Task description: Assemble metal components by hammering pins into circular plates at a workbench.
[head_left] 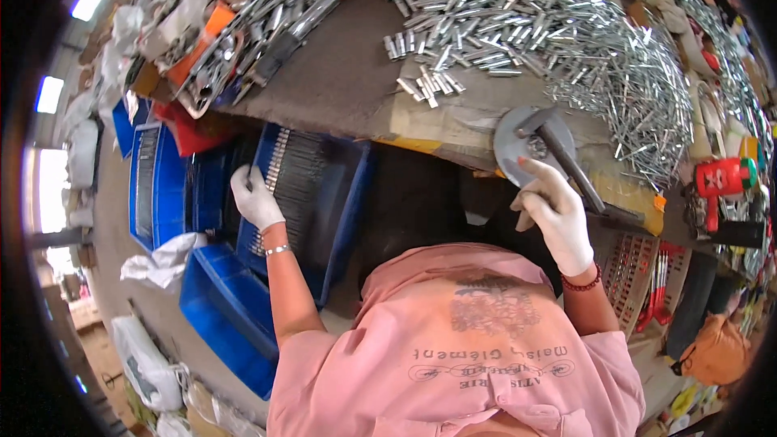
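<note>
1. Head view: left hand (257, 201) loosely curled at the rods (301, 174) in a blue bin (348, 198), grip unclear
2. Right hand (554, 217) half-curled beside a grey disc (507, 144); cannot tell whether it holds anything
3. Silvery pieces (486, 20) heap the table (333, 69); a dark bar (571, 165) crosses the disc
4. Rods packed side by side, dark with pale ends

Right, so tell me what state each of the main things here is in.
Left hand: gloved, fingers bent, at the rods
Right hand: gloved, fingers curled; whether it holds anything is unclear
Rods: lined up side by side
Blue bin at left hand: open-topped, holding the rods
Short metal pieces: loose, heaped on the table
White wrapping: crumpled
Grey disc: partly behind a dark bar
</note>
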